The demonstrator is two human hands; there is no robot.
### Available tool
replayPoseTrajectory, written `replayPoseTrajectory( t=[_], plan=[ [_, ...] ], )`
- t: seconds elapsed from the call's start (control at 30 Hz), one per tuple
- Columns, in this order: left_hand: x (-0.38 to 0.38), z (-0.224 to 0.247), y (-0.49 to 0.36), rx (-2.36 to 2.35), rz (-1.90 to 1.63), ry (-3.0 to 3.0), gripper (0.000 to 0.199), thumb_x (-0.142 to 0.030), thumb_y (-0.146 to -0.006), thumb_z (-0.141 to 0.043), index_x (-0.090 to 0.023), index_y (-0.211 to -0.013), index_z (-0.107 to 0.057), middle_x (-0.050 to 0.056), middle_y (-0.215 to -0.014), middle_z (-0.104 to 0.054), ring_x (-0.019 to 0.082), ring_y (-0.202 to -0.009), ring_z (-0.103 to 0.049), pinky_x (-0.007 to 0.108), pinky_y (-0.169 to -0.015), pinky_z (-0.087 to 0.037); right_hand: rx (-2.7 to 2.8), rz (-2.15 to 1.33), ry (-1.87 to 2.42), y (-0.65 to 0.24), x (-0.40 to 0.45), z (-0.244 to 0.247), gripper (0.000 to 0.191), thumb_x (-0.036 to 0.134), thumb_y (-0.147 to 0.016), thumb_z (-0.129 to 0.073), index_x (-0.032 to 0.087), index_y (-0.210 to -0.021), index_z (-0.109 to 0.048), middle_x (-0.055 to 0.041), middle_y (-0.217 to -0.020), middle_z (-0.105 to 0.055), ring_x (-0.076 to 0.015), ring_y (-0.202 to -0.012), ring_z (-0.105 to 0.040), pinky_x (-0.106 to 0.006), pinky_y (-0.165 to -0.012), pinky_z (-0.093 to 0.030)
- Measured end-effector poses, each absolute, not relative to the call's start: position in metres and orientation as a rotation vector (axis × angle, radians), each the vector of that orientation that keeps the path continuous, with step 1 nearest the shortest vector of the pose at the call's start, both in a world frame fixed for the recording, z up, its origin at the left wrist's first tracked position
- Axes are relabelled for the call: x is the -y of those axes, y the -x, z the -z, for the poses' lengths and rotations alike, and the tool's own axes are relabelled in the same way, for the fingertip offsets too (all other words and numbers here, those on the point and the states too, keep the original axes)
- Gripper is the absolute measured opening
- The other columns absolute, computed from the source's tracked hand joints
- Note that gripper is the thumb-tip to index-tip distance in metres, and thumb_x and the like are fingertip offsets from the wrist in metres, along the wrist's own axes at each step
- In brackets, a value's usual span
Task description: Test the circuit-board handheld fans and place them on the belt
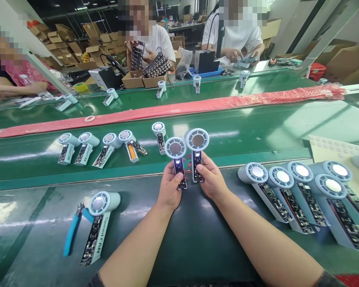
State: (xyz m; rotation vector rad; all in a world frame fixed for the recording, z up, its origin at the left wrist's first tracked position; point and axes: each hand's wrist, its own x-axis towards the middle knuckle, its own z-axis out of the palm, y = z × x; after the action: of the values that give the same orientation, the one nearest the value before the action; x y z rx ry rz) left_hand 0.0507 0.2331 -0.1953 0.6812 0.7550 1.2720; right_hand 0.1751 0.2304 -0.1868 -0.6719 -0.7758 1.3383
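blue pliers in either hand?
No: the pliers lie on the table while the left hand and right hand each hold a fan.

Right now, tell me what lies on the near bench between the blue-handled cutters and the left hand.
In the head view, one fan marked "Speed FAN" lies between the cutters and the left hand; past it, bare green surface.

My left hand (169,187) and right hand (213,181) are bare: no gloves, rings or watch show on them. Both forearms are uncovered from wrist to near the elbow, with no wrist strap or band in sight. At the bottom edge of the view, a dark sleeve hem shows at my left elbow, and a dark grey one at my right. My nails are short and plain.
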Motion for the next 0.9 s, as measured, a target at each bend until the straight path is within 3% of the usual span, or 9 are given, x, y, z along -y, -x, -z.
replayPoseTrajectory(
  t=[0.13, 0.4, 0.6, 0.7, 0.8, 0.9],
  plan=[
    [-0.233, 0.193, -0.052, -0.771, -1.282, -0.648, 0.055, -0.037, -0.055, -0.092, -0.024, -0.101, -0.064, 0.002, -0.109, -0.069, 0.014, -0.083, -0.065, 0.026, -0.072, -0.051, 0.772, -1.345, 0.69, -0.175, -0.23, 0.186, 0.058, 0.043, -0.071, -0.08, 0.025, -0.122, -0.061, -0.0057, -0.114, -0.067, -0.0273, -0.113, -0.06, -0.044, -0.096, -0.051],
    [-0.232, 0.192, -0.052, -0.821, -1.279, -0.656, 0.057, -0.036, -0.055, -0.091, -0.023, -0.1, -0.059, 0.003, -0.115, -0.067, 0.016, -0.087, -0.064, 0.028, -0.071, -0.05, 0.767, -1.357, 0.736, -0.175, -0.229, 0.184, 0.056, 0.045, -0.071, -0.08, 0.026, -0.121, -0.062, -0.005, -0.111, -0.067, -0.0261, -0.104, -0.062, -0.038, -0.082, -0.055],
    [-0.236, 0.2, -0.055, -0.918, -1.279, -0.788, 0.059, -0.039, -0.056, -0.09, -0.022, -0.099, -0.052, 0.002, -0.101, -0.067, 0.016, -0.088, -0.064, 0.029, -0.079, -0.05, 0.811, -1.246, 0.913, -0.17, -0.232, 0.191, 0.064, 0.051, -0.067, -0.078, 0.023, -0.12, -0.053, -0.0057, -0.107, -0.065, -0.0213, -0.093, -0.062, -0.033, -0.08, -0.053],
    [-0.238, 0.197, -0.062, -1.042, -1.268, -0.909, 0.057, -0.035, -0.057, -0.087, -0.021, -0.098, -0.05, 0.003, -0.098, -0.066, 0.017, -0.091, -0.065, 0.03, -0.082, -0.05, 0.881, -1.157, 1.15, -0.17, -0.238, 0.189, 0.055, 0.055, -0.068, -0.068, 0.022, -0.109, -0.05, -0.0047, -0.102, -0.064, -0.0197, -0.092, -0.061, -0.032, -0.082, -0.051],
    [-0.22, 0.181, -0.048, -1.1, -1.208, -1.004, 0.051, -0.029, -0.064, -0.08, -0.019, -0.105, -0.051, 0.005, -0.094, -0.068, 0.015, -0.072, -0.065, 0.028, -0.066, -0.051, 0.959, -1.12, 1.302, -0.18, -0.23, 0.173, 0.034, 0.046, -0.072, -0.06, 0.021, -0.093, -0.049, -0.0029, -0.082, -0.062, -0.0181, -0.069, -0.06, -0.029, -0.064, -0.049],
    [-0.176, 0.166, -0.004, -1.289, -0.99, -1.232, 0.037, -0.03, -0.075, -0.067, -0.02, -0.108, -0.054, 0.003, -0.084, -0.069, 0.012, -0.047, -0.055, 0.026, -0.047, -0.043, 1.107, -1.111, 1.422, -0.203, -0.183, 0.158, 0.021, 0.035, -0.072, -0.06, 0.02, -0.083, -0.051, 0.002, -0.052, -0.052, -0.0178, -0.047, -0.051, -0.027, -0.05, -0.039]
  ],
)
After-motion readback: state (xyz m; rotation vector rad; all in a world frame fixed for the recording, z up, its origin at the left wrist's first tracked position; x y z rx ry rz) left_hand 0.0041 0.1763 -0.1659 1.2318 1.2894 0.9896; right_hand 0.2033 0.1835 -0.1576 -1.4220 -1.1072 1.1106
